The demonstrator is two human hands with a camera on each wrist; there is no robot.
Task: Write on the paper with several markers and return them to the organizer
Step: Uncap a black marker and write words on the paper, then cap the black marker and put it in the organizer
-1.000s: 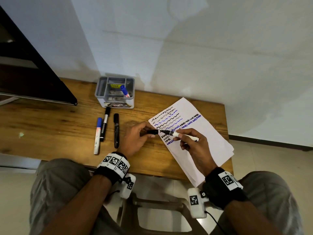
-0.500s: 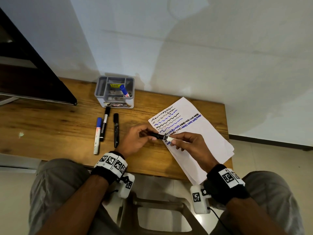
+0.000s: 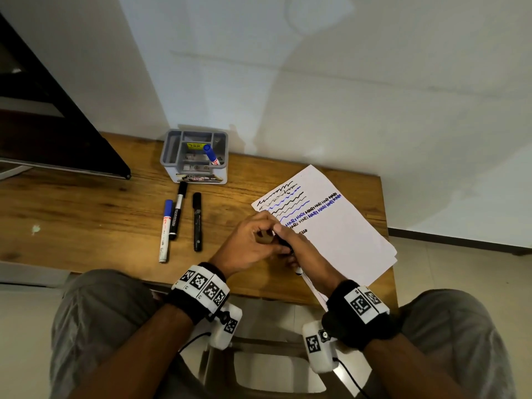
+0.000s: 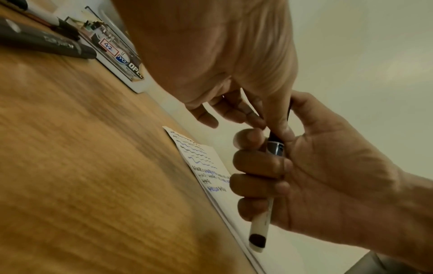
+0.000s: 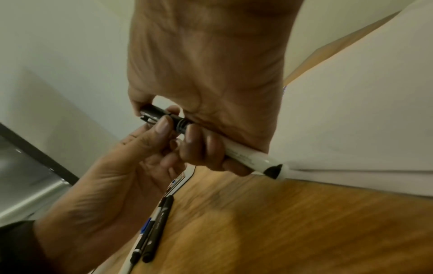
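My two hands meet over the near edge of the paper [image 3: 339, 234], capping a marker. My right hand [image 3: 305, 254] wraps all its fingers around the white marker [image 4: 262, 220], whose black butt end points back toward me at about five o'clock. My left hand [image 3: 250, 243] pinches the black cap [image 5: 152, 114] between thumb and fingertips at the marker's far end, and a strip of the ridged neck shows between cap and barrel, so I judge the cap not yet fully seated.

The marker looks light, stiff and smooth, so I would hold it at mid-barrel as now; the cap is small and could slip from a pinch. I judge it needs a straight push along the barrel.

The grey organizer [image 3: 169, 145] stands at eleven o'clock by the wall, with one blue-capped marker [image 3: 211, 155] upright inside. Three loose markers lie side by side on the wooden surface [image 3: 86, 214] between me and it: a blue-capped one [image 3: 165, 228], a black-and-white one [image 3: 177, 211] and an all-black one [image 3: 197, 223]. The way to the organizer passes over them. The paper overhangs the surface's near edge at five o'clock, close under my right wrist.
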